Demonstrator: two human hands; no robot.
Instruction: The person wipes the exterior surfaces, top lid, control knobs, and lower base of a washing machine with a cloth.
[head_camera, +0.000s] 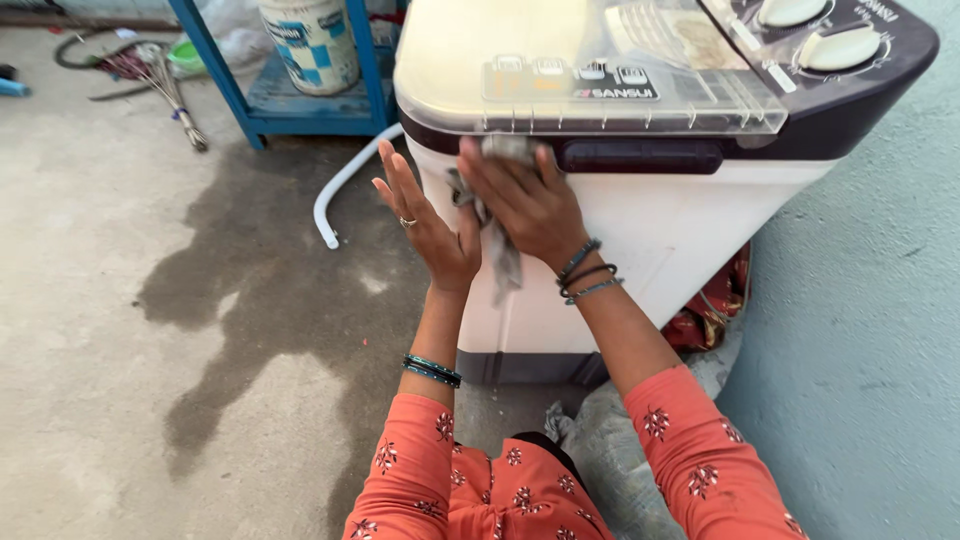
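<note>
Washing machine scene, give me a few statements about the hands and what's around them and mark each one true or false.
1. The right hand presses a grey cloth against the front of the washing machine. True.
2. The left hand holds a brush. False: it is open, palm toward the machine, holding nothing.
3. The floor beside the machine has a dark wet patch. True.
4. The machine's lid is propped open. False: it lies shut.
5. A white hose lies on the floor. True.

The washer (660, 230) is white with a dark maroon top, the cloth (497, 240) grey, the sleeves (700, 470) orange with white flowers, the rack (290, 105) blue.
</note>
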